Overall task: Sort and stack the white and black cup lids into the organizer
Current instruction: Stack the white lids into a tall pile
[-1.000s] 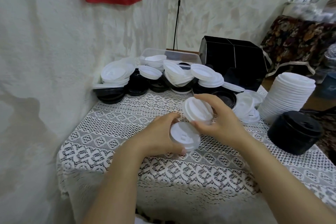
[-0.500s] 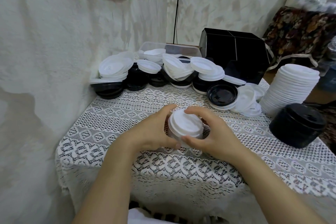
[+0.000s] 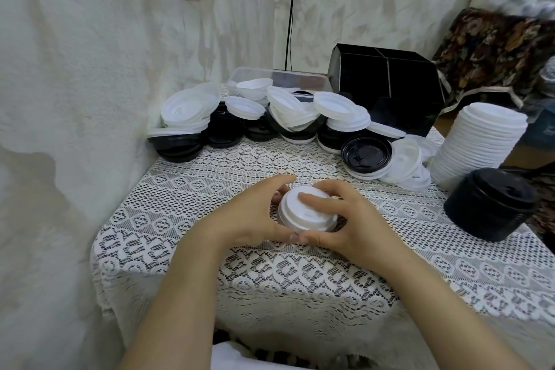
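Note:
A small stack of white lids (image 3: 300,215) sits on the lace tablecloth (image 3: 210,177) between both my hands. My left hand (image 3: 255,216) curls round its left side, and my right hand (image 3: 345,219) curls round its right side with a finger lying across the top. A jumble of loose white and black lids (image 3: 270,117) lies along the back of the table. The black organizer (image 3: 387,84) stands behind that jumble at the back right. A tall stack of white lids (image 3: 480,144) and a short stack of black lids (image 3: 489,204) stand at the right.
A clear plastic tub (image 3: 282,81) sits behind the loose lids. A wall draped in white cloth runs along the left. The table's front edge drops away just below my wrists. A patterned fabric (image 3: 495,48) lies beyond the table at the right.
One second ago each hand held a separate white lid above the table. The lids have been brought together into one stack and lowered onto the cloth.

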Available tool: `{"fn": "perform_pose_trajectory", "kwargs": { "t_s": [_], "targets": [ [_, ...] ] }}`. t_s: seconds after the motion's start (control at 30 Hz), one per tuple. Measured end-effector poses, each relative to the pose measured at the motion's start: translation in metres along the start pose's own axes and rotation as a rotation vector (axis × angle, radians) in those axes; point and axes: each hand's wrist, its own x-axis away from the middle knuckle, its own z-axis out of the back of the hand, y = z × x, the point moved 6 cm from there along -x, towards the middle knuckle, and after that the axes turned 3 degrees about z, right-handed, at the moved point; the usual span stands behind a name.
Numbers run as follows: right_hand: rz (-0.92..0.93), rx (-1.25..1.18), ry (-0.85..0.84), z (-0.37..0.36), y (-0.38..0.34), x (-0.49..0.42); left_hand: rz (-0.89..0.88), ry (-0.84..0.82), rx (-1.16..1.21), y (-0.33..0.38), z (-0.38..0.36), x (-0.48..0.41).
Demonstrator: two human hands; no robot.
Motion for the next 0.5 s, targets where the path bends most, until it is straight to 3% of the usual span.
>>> {"fn": "perform_pose_trajectory", "kwargs": {
  "t_s": [0.23, 0.5],
  "targets": [
    [-0.003, 0.026, -0.066, -0.0012, -0.0002, -0.0002, -0.062, -0.018, 0.001, 0.0047, 0.0029, 0.0053],
    [0.006, 0.023, -0.101, -0.0004, 0.0009, 0.0017, 0.025, 0.041, 0.035, 0.0046, 0.0043, -0.0007]
  ]
}}
